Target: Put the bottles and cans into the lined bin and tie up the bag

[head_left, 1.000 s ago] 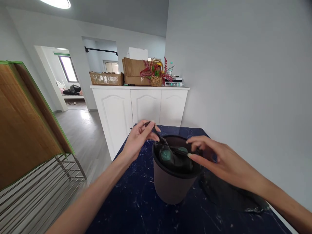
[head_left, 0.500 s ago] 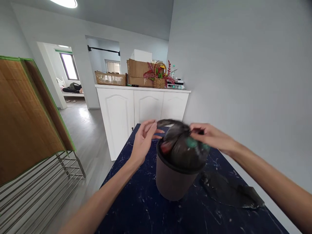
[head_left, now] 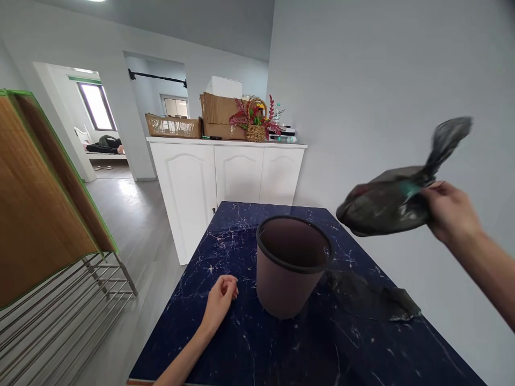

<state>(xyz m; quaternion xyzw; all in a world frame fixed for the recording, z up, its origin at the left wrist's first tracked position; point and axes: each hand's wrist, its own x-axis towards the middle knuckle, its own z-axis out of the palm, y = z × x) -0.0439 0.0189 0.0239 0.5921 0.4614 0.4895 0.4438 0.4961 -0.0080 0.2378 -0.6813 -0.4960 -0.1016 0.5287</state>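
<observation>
1. One-handed, holds up a full black bag (head_left: 384, 209) with the right hand (head_left: 453, 212), fingers closed tight around the bag near its twisted neck.
2. Has the bag high up in front of the gray wall (head_left: 386, 80), well apart from the bin (head_left: 284, 289) and to the right of it, with a bit of green and red showing through.
3. Curls the fingers of the left hand (head_left: 222, 295) loosely, near the bin; cannot tell about touching the blue table (head_left: 235, 241).
4. Has the bin upright on the table, open top up, with a flat black bag (head_left: 372, 297) just beside it.
5. Faces a white cabinet (head_left: 241, 171) with brown boxes (head_left: 215, 115) and a flower basket (head_left: 256, 133) on top.
</observation>
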